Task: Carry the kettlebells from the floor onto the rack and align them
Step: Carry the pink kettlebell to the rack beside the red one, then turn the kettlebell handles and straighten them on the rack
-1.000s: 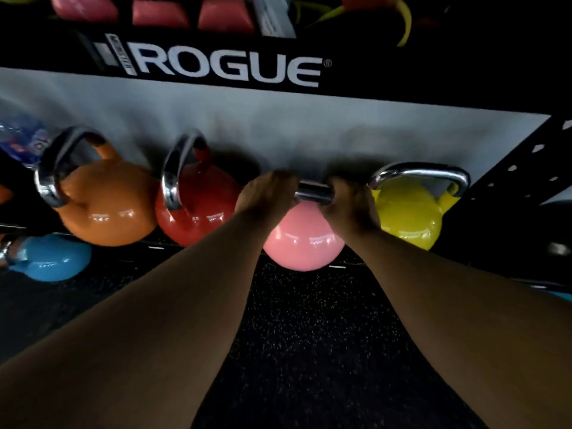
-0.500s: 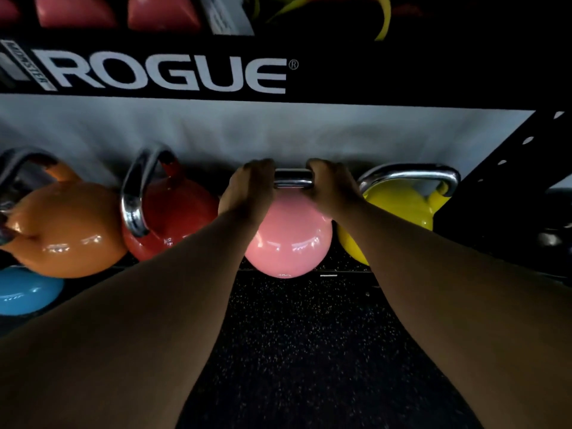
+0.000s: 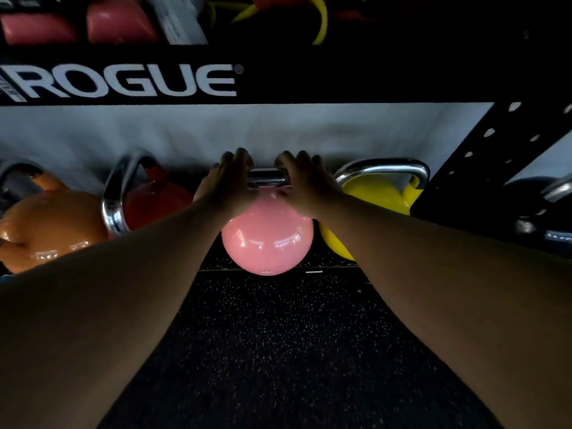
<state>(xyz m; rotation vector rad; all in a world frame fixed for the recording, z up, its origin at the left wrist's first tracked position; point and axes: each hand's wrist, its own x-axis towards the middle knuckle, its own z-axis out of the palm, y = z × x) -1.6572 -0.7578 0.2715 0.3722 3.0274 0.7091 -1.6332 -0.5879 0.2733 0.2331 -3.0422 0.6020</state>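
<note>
A pink kettlebell [image 3: 267,239] with a chrome handle [image 3: 267,178] sits on the low rack shelf [image 3: 334,267], between a red kettlebell [image 3: 154,202] and a yellow kettlebell [image 3: 380,193]. My left hand [image 3: 229,184] lies over the handle's left end and my right hand [image 3: 306,181] over its right end. The fingers of both hands are stretched forward and spread, not curled around the bar. An orange kettlebell [image 3: 46,230] stands at the far left of the row.
A black beam marked ROGUE [image 3: 130,80] runs above the row, with pink weights [image 3: 120,24] and yellow bands [image 3: 318,20] on the shelf over it. A black perforated upright [image 3: 495,140] stands at right, with a dark kettlebell [image 3: 544,209] beyond. Speckled black floor [image 3: 278,351] lies below.
Both hands were closed around the pink kettlebell's handle; now their fingers have uncurled and lie flat over it. The kettlebell has settled on the shelf, and the view has shifted slightly right.
</note>
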